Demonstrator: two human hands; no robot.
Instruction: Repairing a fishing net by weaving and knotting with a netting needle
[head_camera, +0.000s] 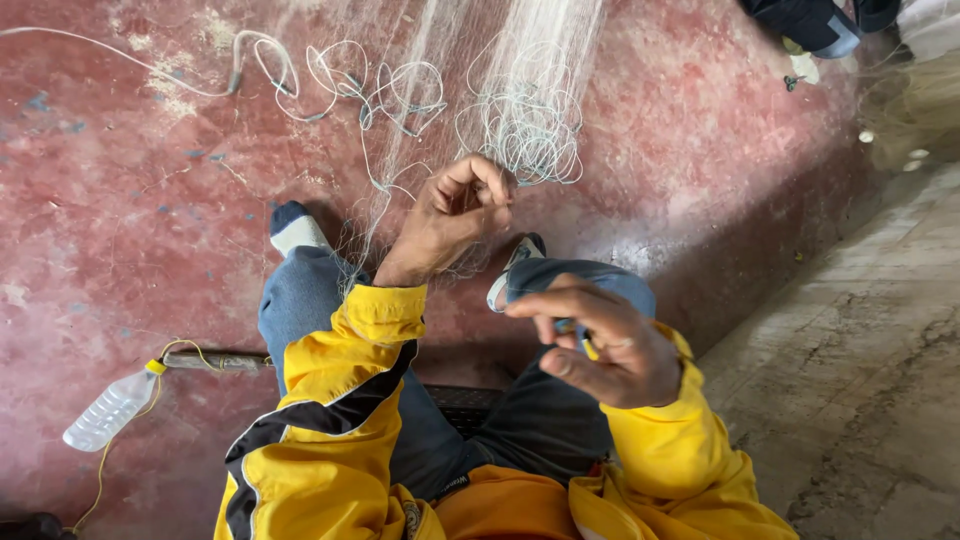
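Note:
A fine white fishing net (520, 110) hangs down over the red floor, with loops of white cord (340, 85) spread beside it. My left hand (455, 210) is raised and pinches a bunch of the net's mesh between its fingers. My right hand (595, 345) hovers lower over my right knee and grips a small blue and yellow tool, mostly hidden by the fingers. Both arms wear yellow sleeves with black stripes. My legs in blue jeans (310, 300) stretch out under the net.
A clear plastic bottle (110, 410) with a yellow cap lies at the left, tied by yellow string to a dark bar (215, 362). Grey concrete paving (860, 380) runs along the right. Dark shoes (815, 20) sit at the top right.

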